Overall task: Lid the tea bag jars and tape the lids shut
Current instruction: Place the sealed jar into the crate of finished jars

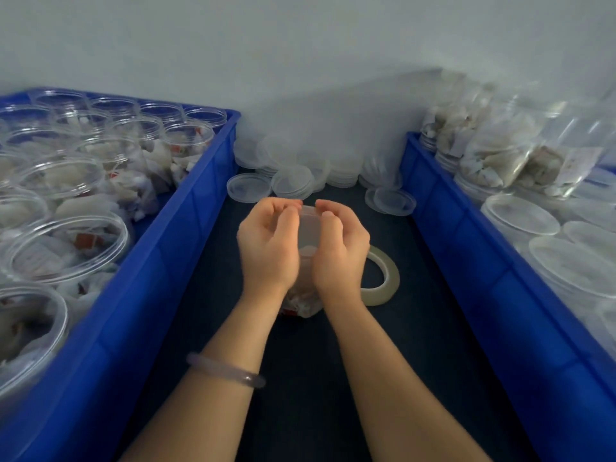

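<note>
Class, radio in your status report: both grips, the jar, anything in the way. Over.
Left grip, right grip both curled round jar, lid on. Tape roll beside it. Nothing blocking.

Your jar (pixel 301 303): clear plastic, glossy.
Lids (pixel 248 187): translucent plastic, frosted, smooth.
Crates (pixel 206 175): blue plastic, smooth, slight sheen.
Tape (pixel 386 281): pale translucent roll, glossy.
Tabletop (pixel 300 378): dark, matt.
Bracelet (pixel 226 370) on your left wrist: pale, translucent, polished.

Packing workshop: blue crates (pixel 186 208) of jars (pixel 66 248).
</note>
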A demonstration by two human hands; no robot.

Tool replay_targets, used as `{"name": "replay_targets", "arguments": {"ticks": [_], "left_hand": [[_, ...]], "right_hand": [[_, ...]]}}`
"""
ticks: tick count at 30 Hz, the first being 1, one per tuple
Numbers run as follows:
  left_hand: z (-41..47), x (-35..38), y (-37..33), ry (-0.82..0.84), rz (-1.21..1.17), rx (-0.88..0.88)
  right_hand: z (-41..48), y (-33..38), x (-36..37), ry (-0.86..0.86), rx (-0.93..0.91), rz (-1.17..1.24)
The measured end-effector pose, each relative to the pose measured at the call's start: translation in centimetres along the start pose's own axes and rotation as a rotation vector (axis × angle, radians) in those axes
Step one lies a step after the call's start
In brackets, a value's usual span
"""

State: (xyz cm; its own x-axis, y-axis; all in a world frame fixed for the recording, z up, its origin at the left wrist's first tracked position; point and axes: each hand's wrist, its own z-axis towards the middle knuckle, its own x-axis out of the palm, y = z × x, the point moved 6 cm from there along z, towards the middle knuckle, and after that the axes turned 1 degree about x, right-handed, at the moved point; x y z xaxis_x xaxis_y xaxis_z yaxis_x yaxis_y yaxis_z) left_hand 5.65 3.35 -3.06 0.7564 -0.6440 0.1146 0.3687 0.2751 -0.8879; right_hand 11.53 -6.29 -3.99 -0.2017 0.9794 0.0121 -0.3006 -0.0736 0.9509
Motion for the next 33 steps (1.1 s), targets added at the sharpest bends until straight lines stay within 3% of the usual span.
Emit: {"name": "replay_targets", "arguments": {"ticks": [4,7,11,15,18,21,27,33], "left_hand": [[0.1,0.2,0.6,0.077,0.037,-0.087],[-0.4,0.7,-0.8,-0.004,0.076,-0.148],[-0.4,4.1,-8.0,0.000,-0.165,0.102],[1.6,11.5,-14.0,0.130,-0.165,0.100],[2.5,17.9,-13.3,0.381,-0.215,-0.146],[1.5,22.7,-11.7,0.567,-0.226,-0.182],[0.4,26.8,-7.4,0.659,-0.217,-0.255],[0.3,28.2,-7.8,0.745,-0.114,-0.248]], "right_hand": [[-0.3,0.5,-0.2,0.086,0.091,-0.022],[-0.8,1.6,-1.0,0.049,0.193,-0.004],[0.4,9.0,-5.2,-0.152,-0.085,0.036],[4.5,15.9,-11.7,-0.407,-0.253,0.032],[7.4,16.2,-16.3,-0.580,-0.193,0.014],[10.3,14.4,-19.8,-0.695,-0.106,-0.003],[13.1,9.8,-22.2,-0.642,-0.090,-0.110],[13.7,9.7,-22.5,-0.625,-0.100,-0.336]]}}
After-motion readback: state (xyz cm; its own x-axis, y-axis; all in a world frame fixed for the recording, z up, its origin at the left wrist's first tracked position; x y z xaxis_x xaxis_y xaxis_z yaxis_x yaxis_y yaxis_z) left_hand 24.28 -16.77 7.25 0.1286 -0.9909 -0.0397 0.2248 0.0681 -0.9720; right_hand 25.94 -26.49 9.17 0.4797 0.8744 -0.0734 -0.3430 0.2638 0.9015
